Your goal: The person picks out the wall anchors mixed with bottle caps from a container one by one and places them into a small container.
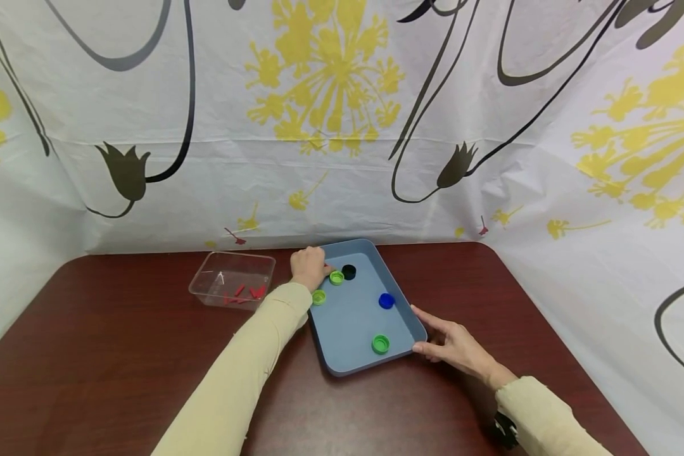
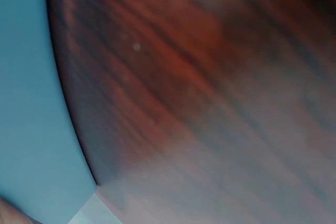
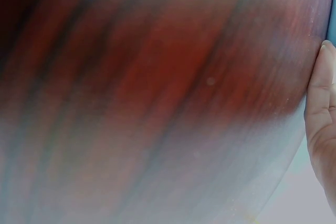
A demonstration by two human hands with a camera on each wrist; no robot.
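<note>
**Inspector A:** Position of the blue tray (image 1: 353, 310)?

**Inspector B:** It lies flat on the dark red table (image 1: 120, 354), towards the back, just in front of the patterned sheet (image 1: 342, 126). The two hands bracket it. The left hand (image 1: 309, 266) is on the far left corner, fingers curled over the rim. The right hand (image 1: 450, 342) is at the near right corner, thumb and fingers closing on the edge.

**Inspector A:** So both hands are grasping?

**Inspector B:** Both grip the tray. The wrist views add little: blurred wood grain, a strip of blue in the left one, the side of a finger (image 3: 320, 108) in the right one.

**Inspector A:** Orientation?

**Inspector B:** Rectangular. The long axis runs from near to far, slightly skewed, so the far end leans left of the near end. One short side faces the person, the other the sheet.

**Inspector A:** Contents?

**Inspector B:** Five bottle caps: a black cap (image 1: 349, 272) and a light green cap (image 1: 336, 277) near the left hand, a second light green cap (image 1: 318, 297) against the left wall, a blue cap (image 1: 386, 301) by the right wall, a darker green cap (image 1: 380, 343) near the front.

**Inspector A:** Anything else?

**Inspector B:** A clear plastic container (image 1: 232, 278) stands left of the tray, apart from it, with small red pieces inside.
</note>
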